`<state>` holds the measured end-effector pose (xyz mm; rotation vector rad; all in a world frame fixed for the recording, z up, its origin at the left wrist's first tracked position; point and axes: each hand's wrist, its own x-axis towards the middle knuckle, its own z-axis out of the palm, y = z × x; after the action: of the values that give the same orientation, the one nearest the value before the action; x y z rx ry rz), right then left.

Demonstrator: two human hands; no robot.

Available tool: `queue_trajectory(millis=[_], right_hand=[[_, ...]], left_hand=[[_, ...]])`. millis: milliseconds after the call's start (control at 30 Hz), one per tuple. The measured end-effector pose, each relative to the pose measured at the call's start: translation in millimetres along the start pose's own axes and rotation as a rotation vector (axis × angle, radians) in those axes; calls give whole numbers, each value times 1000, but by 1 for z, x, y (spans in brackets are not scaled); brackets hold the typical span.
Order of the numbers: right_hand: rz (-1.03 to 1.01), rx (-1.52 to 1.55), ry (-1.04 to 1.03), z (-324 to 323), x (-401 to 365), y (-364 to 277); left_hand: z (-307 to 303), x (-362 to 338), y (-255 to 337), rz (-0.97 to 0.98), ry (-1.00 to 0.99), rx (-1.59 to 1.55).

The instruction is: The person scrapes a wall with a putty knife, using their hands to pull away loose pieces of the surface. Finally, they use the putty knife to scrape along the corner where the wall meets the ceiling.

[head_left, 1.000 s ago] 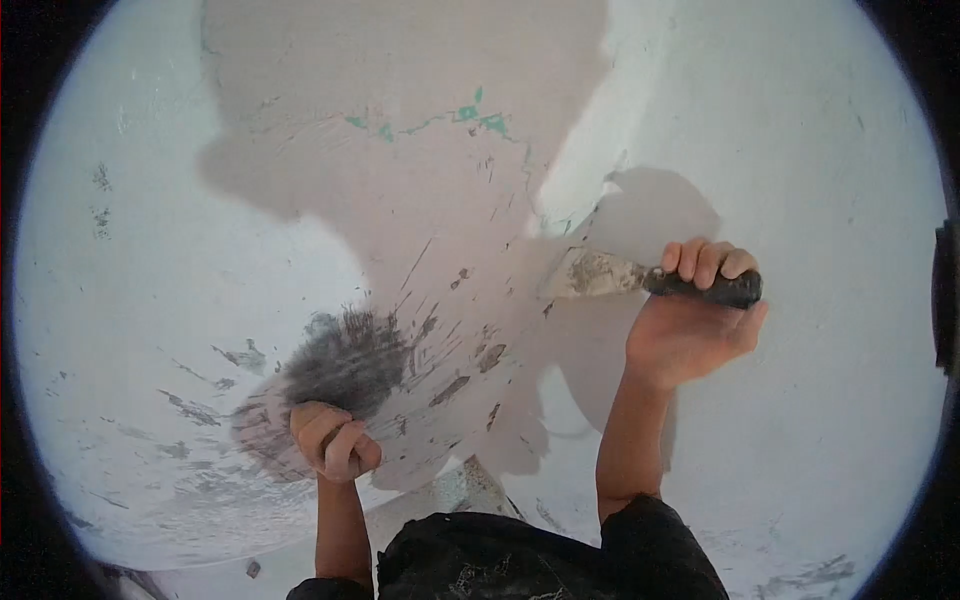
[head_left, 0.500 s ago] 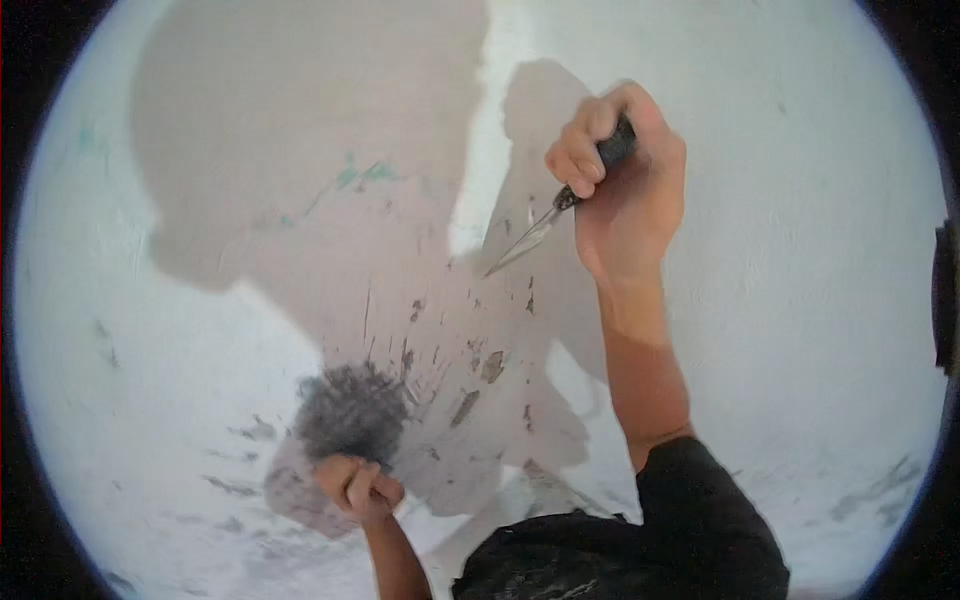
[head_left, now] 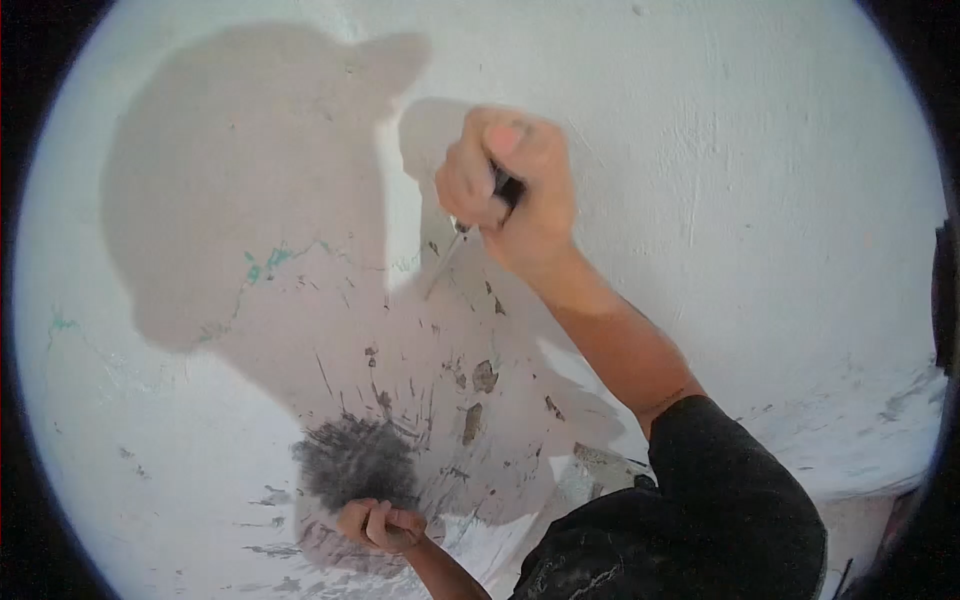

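Observation:
In the upper middle of the head view my right hand [head_left: 510, 185] is wrapped round the black handle of a putty knife [head_left: 445, 262]. Its thin metal blade slants down and left, the tip close over the wall [head_left: 760, 230]. At the lower left my left hand [head_left: 383, 525] is closed, the fingers curled together. Directly above those fingers is a round, dark grey, bristly brush [head_left: 357, 465], its handle hidden by the hand. Around the brush the wall carries dark streaks and chipped spots, among them a brown chip [head_left: 485, 377].
A shadow of my head and cap [head_left: 250, 180] covers the wall's left side. Green marks [head_left: 265, 265] run along a crack there. My black sleeve [head_left: 730, 480] fills the lower right. A dark object [head_left: 945, 300] shows at the right edge.
My right hand has moved left and slightly down with the putty knife, whose blade now points more steeply downward. My left hand and the brush sit lower in view. The view has shifted.

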<state>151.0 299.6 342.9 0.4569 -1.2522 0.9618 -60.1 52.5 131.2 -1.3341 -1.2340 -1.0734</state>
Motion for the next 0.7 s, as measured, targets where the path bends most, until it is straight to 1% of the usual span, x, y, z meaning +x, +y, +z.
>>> queue_trajectory(millis=[67, 133, 200, 267, 333, 367, 400, 467, 500, 567, 600, 667, 700], right_hand=[[13, -15, -15, 0, -15, 1], [25, -32, -29, -1, -17, -1], [35, -1, 13, 1, -13, -1], [34, -14, 37, -4, -12, 0], [-46, 0, 103, -6, -15, 0], [-20, 2, 41, -8, -18, -3], [-10, 7, 40, -7, -23, -6], [158, 39, -9, -1, -30, -15], [167, 42, -7, -4, -33, -16], [233, -76, -113, -13, -33, -16], [235, -79, -112, -15, -31, -13], [151, 71, -140, -17, -24, -3], [150, 69, -140, -15, -21, 0]], left_hand=[[3, 8, 4, 16, 39, 36], [4, 1, 1, -8, 27, 28], [1, -6, -1, -30, -1, 23], [5, 6, 5, 16, 34, 9], [5, 11, 7, 16, 30, 23], [4, 11, 8, 11, 30, 42], [3, 10, 7, 4, 24, 49], [3, 9, 3, 36, -14, -35], [3, 8, 3, 31, -21, -31], [4, 9, 6, 6, 6, -16], [5, 10, 7, 5, 4, -18], [6, 10, 8, 2, 23, -20], [6, 10, 7, 1, 24, -22]])
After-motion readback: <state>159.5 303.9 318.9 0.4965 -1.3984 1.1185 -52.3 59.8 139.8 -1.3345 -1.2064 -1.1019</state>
